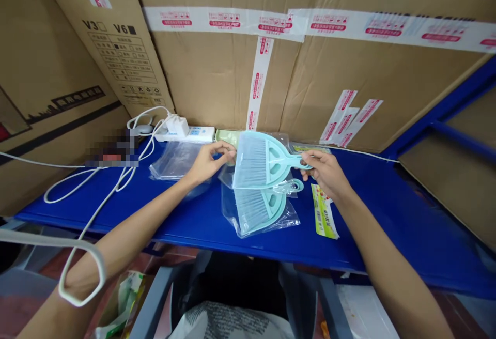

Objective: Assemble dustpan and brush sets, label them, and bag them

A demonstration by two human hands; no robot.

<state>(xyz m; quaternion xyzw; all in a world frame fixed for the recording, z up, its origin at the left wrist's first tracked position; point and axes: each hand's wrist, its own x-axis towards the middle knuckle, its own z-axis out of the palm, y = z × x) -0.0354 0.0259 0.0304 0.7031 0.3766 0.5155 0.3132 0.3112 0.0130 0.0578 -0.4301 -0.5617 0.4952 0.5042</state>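
At the frame's centre, a light-blue dustpan-and-brush set (263, 163) is gripped by its handle in the right hand (324, 169); the left hand (211, 161) is held half-curled just beside it, any grip unclear.

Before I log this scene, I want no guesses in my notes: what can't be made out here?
All in the head view:
Upper brush set: part of its handle, covered by the right hand.
Lower brush set: its far part, covered by the upper one.
Green packet: how far it runs behind the upper set.
Dark item at the left: blurred by pixelation.
Yellow-green label: fine print, too small.
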